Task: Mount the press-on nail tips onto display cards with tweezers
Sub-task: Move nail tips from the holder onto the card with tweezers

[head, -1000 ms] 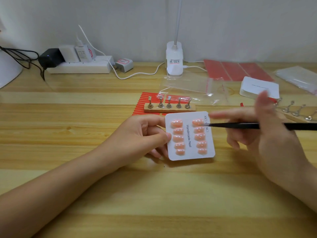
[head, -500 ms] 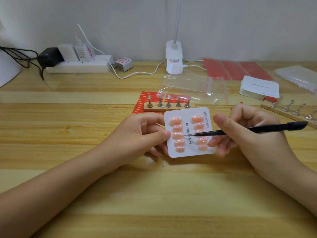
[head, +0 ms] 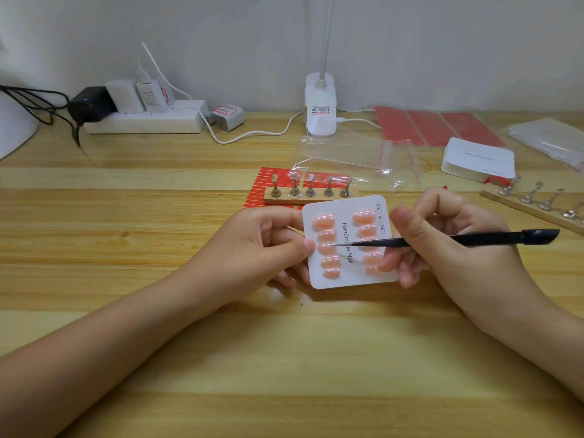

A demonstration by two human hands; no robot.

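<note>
1. Head view, only camera. Display card (head: 347, 248) held just above wooden table (head: 158, 358), near its middle, tilted toward the camera.
2. Left hand (head: 252, 248) grips card's left edge: thumb pressed on the face, fingers curled behind.
3. Right hand (head: 448, 248) pinches black tweezers (head: 442, 240) between thumb and fingers; lower fingers touch card's right edge.
4. Tweezer tip resting at middle nail tip (head: 326, 248) of left column. Cannot tell whether the tweezer points are together or apart: too fine.
5. Ten pink nail tips in two columns of five; card appears full.
6. Handling judgement: tips light, glossy, likely slippery and easy to flick off; best pressed or nipped at the side edges, not on the domed top. Card thin and bendable, so support from behind, as now.
7. Also present: wooden stand with metal holders (head: 311, 194) beyond card, clear zip bag (head: 347, 153), stack of blank cards (head: 477, 159).
</note>
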